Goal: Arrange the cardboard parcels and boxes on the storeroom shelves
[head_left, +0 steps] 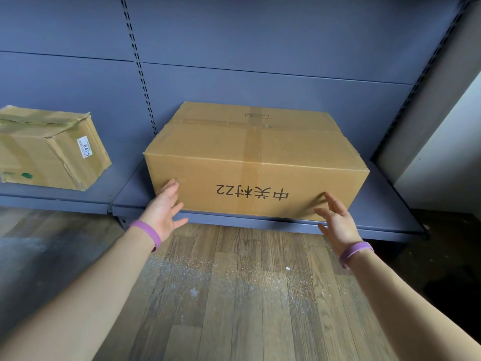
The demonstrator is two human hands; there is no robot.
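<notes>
On the low shelf (pixel 385 204), the box (pixel 250 162) sits with its front face right at the lip, its print upside down. Your left hand (pixel 166 207) touches its lower left corner, fingers (pixel 170 186) straight. Your right hand (pixel 335 220) is spread open by the right corner; whether it touches, I can't tell. Neither grips anything. Push harder on one side and the box may skew. Drag it forward and it could tip onto the floor (pixel 234 295). The torn box (pixel 52 149) stands well apart, on the left.

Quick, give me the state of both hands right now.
Left hand: open, straight fingers against the front of the large box, gripping nothing.
Right hand: open, fingers spread at the box's front, gripping nothing; contact unclear.
</notes>
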